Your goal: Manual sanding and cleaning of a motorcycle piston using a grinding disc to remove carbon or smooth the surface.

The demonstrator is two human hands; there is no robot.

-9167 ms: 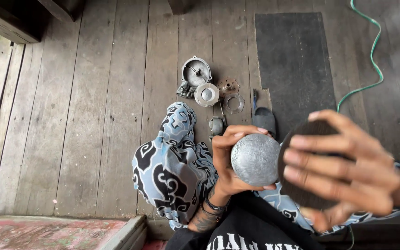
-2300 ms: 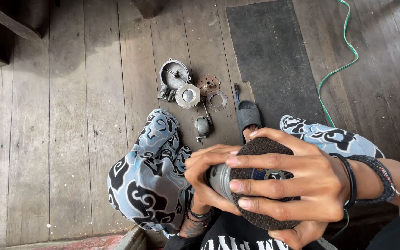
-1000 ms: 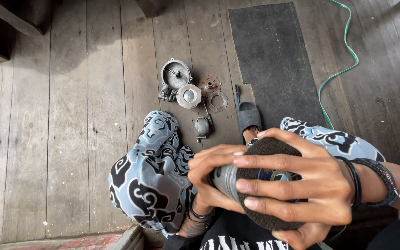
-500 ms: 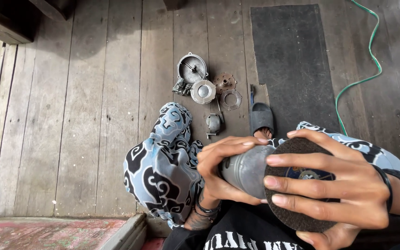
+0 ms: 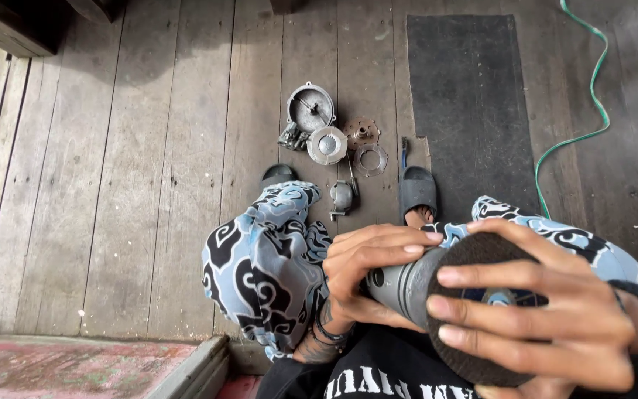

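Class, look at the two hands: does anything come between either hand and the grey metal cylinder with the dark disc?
Nothing visible does. The left hand grips the grey metal cylinder directly, and the right hand has its fingers spread flat on the dark abrasive disc pressed against the cylinder's end. The loose metal parts lie apart on the plank floor.

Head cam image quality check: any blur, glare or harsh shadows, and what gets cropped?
Head view: soft, even daylight with no glare; deep shadow only at the top-left corner. The metal parts on the floor are sharp. The right hand and dark abrasive disc sit close to the lens, slightly soft and cut by the bottom edge. The left hand grips the grey cylinder.
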